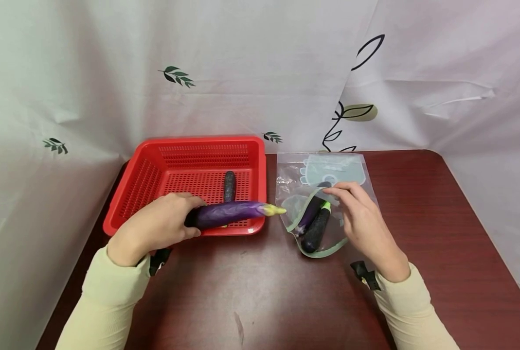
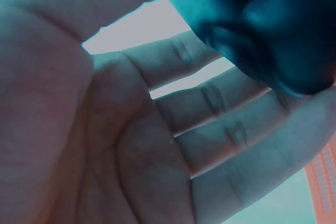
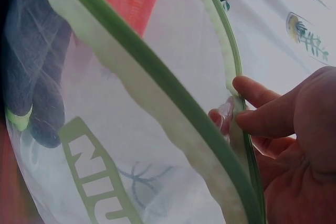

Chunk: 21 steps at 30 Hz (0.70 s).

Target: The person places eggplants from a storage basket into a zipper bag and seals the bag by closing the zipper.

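Observation:
My left hand point(image 1: 159, 223) grips a long purple eggplant point(image 1: 229, 214) by its dark end, over the front of the red basket point(image 1: 261, 182). The eggplant's pale yellow tip points right, toward the bag. In the left wrist view the fingers curve around its dark end. My right hand point(image 1: 365, 226) pinches the green rim of a clear zip bag point(image 3: 152, 59) between thumb and fingers, and the bag's mouth gapes. Inside it lie a purple eggplant point(image 1: 309, 214) and a dark, long vegetable point(image 1: 316, 231); something dark behind them is partly hidden.
A dark, rough-skinned long vegetable point(image 1: 229, 184) lies in the basket, partly covered by the held eggplant. Basket and bag stand side by side toward the back of the brown table point(image 1: 207, 296). A white curtain point(image 1: 224, 58) with leaf prints hangs behind.

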Each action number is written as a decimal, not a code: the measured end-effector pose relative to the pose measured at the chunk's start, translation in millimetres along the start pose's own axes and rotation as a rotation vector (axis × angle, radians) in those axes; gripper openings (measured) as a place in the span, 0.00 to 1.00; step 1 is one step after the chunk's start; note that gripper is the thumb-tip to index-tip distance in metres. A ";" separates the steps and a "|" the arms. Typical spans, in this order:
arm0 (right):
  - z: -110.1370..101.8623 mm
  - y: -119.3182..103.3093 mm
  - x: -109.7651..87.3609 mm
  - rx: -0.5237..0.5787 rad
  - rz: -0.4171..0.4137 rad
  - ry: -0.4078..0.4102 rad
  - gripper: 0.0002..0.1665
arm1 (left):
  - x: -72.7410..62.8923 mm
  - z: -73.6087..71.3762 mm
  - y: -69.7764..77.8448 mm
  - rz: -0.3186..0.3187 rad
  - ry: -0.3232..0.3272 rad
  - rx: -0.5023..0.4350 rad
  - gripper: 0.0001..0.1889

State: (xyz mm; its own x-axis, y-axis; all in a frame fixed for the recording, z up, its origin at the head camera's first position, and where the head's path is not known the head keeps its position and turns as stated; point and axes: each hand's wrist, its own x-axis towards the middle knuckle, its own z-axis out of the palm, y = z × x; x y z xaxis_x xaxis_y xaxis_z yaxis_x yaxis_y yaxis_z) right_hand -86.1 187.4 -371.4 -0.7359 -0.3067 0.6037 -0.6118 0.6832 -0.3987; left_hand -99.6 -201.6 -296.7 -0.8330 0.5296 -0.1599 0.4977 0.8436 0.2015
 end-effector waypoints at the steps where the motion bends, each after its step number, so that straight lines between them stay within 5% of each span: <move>1: 0.0 0.0 0.0 -0.001 -0.001 0.000 0.29 | -0.4 0.3 1.3 0.003 0.003 0.004 0.24; 21: -1.4 -0.7 0.8 -0.013 -0.007 -0.017 0.29 | -2.8 8.3 31.1 0.067 0.023 0.007 0.23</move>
State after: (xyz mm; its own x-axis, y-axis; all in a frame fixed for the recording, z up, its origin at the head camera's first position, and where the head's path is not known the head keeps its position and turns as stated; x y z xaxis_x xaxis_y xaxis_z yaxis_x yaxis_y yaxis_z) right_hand -85.9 187.6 -369.7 -0.7363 -0.3227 0.5948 -0.6135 0.6892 -0.3854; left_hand -79.8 -176.1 -298.0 -0.8032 0.5827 -0.1237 0.5539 0.8070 0.2047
